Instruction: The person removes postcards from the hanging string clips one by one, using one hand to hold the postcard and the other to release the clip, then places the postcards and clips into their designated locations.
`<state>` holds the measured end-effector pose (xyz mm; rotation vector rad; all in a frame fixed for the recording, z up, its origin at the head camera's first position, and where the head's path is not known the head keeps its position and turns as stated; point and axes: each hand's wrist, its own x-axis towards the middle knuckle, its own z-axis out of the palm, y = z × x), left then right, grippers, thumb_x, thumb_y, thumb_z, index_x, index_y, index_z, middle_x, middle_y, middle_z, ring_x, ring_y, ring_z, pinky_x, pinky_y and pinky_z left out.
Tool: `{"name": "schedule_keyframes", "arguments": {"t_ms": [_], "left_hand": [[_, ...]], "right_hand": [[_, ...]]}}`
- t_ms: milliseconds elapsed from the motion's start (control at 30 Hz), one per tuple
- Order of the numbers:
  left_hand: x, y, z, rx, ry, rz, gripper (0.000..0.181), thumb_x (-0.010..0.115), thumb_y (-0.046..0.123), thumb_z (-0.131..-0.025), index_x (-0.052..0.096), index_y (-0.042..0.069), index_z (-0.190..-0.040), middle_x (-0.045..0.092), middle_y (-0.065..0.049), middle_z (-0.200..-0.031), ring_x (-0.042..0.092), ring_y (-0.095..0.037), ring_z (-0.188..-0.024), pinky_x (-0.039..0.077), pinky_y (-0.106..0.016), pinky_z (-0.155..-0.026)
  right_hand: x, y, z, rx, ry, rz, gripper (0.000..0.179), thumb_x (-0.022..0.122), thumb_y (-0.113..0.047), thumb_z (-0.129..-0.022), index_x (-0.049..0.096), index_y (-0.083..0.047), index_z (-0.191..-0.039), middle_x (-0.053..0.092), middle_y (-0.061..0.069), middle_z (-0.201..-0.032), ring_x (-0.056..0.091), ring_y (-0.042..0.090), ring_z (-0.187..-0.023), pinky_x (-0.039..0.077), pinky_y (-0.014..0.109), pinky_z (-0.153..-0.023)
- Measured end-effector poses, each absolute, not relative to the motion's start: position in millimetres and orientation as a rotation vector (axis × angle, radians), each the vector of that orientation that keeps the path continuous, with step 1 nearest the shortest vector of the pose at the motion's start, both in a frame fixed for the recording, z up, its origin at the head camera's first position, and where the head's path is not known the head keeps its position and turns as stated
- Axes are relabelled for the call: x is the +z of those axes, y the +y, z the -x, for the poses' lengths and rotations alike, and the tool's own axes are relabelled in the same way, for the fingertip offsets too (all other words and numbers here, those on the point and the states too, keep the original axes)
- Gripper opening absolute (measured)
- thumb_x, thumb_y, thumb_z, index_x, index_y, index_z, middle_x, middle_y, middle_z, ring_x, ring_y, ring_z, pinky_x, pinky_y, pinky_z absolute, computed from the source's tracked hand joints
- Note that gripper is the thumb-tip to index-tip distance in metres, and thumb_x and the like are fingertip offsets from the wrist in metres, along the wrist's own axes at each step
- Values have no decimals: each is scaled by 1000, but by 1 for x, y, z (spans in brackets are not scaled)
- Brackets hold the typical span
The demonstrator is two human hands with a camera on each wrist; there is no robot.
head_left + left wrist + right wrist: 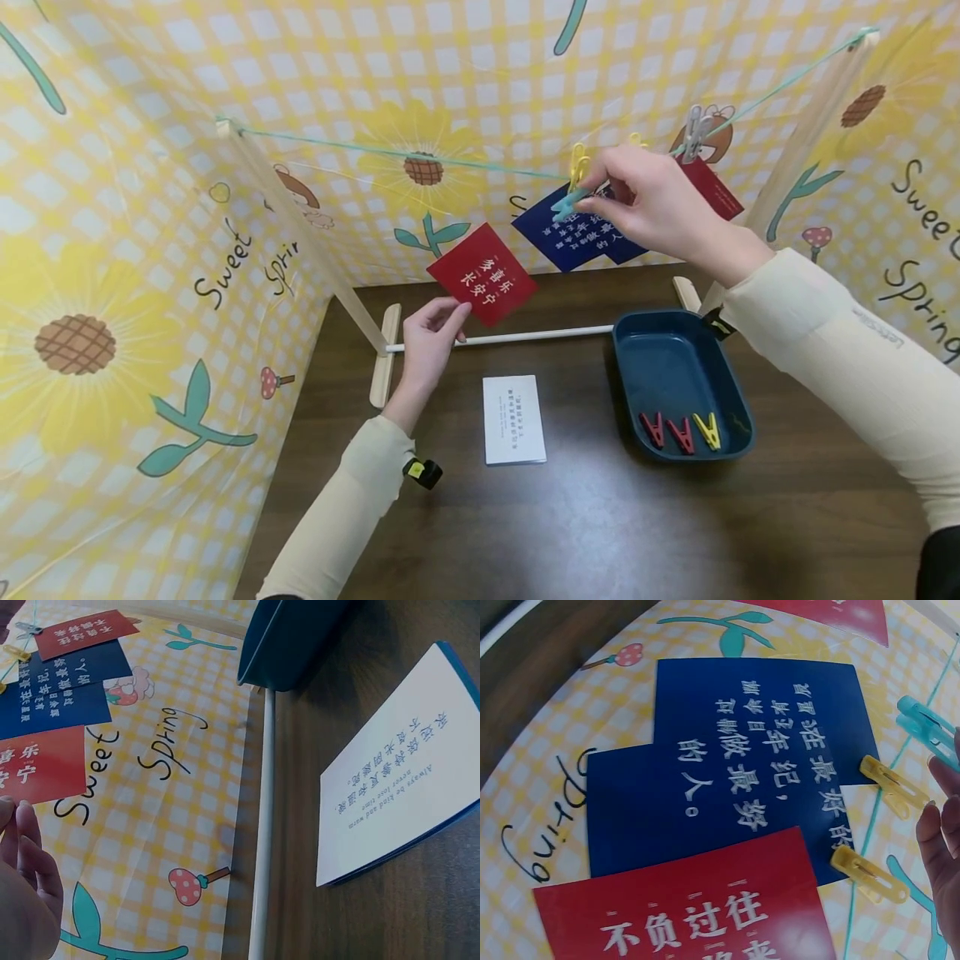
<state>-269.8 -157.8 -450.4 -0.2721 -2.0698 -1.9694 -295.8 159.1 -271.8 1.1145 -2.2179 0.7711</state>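
Observation:
My left hand (431,337) pinches the lower corner of a red card (486,273) with white characters, held in front of a thin green line (337,146). Between the thumb and fingers of my right hand (660,196) is a teal clothespin (565,205); the right wrist view shows it beside the line. Two overlapping blue cards (622,802) hang there by a yellow clothespin (894,783) and another yellow clothespin (870,875). Farther right, a grey clothespin (694,135) holds another red card (716,192). My right hand partly hides the blue cards in the head view.
Wooden posts (300,237) carry the line, with a white rod (540,335) between their feet. A stack of white cards (514,419) lies on the brown table (570,533). At the right, a dark blue tray (663,358) contains red clothespins (680,435) and a yellow one.

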Motion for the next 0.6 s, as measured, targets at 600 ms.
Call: {"name": "schedule_keyframes", "arguments": {"t_ms": [600], "left_hand": [[-459, -160, 259, -2006, -2103, 256, 20, 77, 10, -95, 75, -7, -106, 71, -27, -95, 59, -12, -55, 47, -19, -55]], "right_hand": [[-308, 185, 286, 744, -2348, -1066, 32, 87, 2, -80, 70, 1, -107, 60, 8, -81, 40, 12, -69, 31, 23, -59]]}}
